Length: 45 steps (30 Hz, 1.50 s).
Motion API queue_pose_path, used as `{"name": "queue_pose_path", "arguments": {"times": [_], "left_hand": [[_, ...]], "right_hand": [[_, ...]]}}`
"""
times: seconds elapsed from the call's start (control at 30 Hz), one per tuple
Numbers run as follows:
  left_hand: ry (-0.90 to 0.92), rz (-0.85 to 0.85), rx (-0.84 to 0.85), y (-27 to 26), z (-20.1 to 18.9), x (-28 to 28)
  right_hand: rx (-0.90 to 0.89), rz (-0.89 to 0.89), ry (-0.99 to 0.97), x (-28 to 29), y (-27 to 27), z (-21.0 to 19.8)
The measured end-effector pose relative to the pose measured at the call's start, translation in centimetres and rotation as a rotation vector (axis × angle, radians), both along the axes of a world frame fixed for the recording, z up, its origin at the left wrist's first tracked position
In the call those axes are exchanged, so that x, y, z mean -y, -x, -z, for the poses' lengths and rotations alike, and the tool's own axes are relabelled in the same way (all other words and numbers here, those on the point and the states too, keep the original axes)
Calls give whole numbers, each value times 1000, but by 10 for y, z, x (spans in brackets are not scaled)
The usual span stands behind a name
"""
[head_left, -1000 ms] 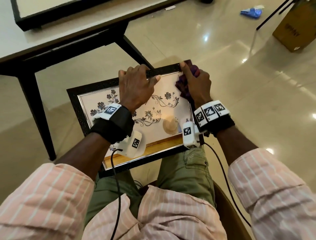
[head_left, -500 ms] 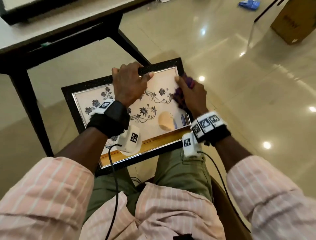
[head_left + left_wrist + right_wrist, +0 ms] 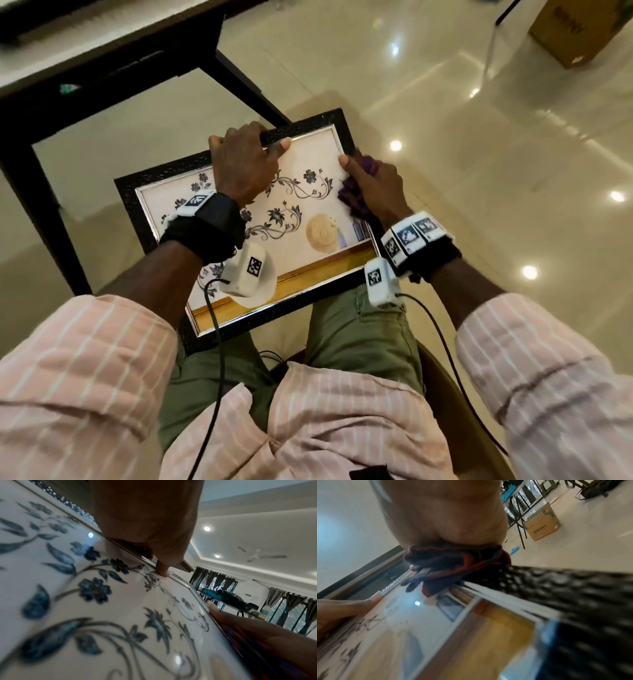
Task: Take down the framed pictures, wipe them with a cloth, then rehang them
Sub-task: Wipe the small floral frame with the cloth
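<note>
Seated person with a framed picture [image 3: 239,219] lying across the lap, its far edge tilted up toward a black-legged table [image 3: 113,78]. The left hand [image 3: 245,161] grips the far rail of the frame, fingers curled over the top and thumb lying on the glass near that rail; the left-wrist view confirms the thumb tip pressed at the inner border. The right hand [image 3: 375,186] holds a bunched dark purple-and-red cloth [image 3: 354,198] against the right rail, its fingers closed round the wad and one finger laid straight along the glass edge. Compared with one second earlier, the cloth has travelled from the far right corner down the right-hand side of the frame, while the left hand's grip on the top rail has stayed the same; the stroke thus appears to run along the border, not across the floral print. The right-wrist view is motion-blurred, so whether the cloth touches glass, rail or both cannot be settled. Judged stage: wiping is under way on this picture, and rehanging is not yet begun. A cardboard box [image 3: 575,29] stands well apart on the tiled floor [image 3: 479,171].
</note>
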<state>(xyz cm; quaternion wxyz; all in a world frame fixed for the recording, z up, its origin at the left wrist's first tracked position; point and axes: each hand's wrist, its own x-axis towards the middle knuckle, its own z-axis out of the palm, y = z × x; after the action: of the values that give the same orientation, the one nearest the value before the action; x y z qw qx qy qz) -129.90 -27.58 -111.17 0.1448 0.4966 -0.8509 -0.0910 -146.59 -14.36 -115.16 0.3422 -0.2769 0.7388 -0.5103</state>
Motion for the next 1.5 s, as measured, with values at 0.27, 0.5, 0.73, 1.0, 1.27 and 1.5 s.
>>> {"name": "queue_pose_path", "arguments": {"times": [0.27, 0.5, 0.73, 1.0, 1.27, 1.5], "left_hand": [[-153, -11, 25, -1, 26, 17], [-235, -45, -32, -2, 25, 27], [-418, -100, -22, -6, 45, 31], [-435, -155, -28, -5, 52, 41], [-526, -157, -11, -7, 64, 42], [-441, -208, 121, -25, 68, 39]], "right_hand": [[196, -70, -108, -30, 5, 19], [345, -39, -38, 11, 6, -23], [398, -103, -169, -31, 10, 5], [390, -80, -202, -38, 8, -1], [430, 51, -197, -75, 5, 13], [477, 84, -219, -62, 9, 11]]}}
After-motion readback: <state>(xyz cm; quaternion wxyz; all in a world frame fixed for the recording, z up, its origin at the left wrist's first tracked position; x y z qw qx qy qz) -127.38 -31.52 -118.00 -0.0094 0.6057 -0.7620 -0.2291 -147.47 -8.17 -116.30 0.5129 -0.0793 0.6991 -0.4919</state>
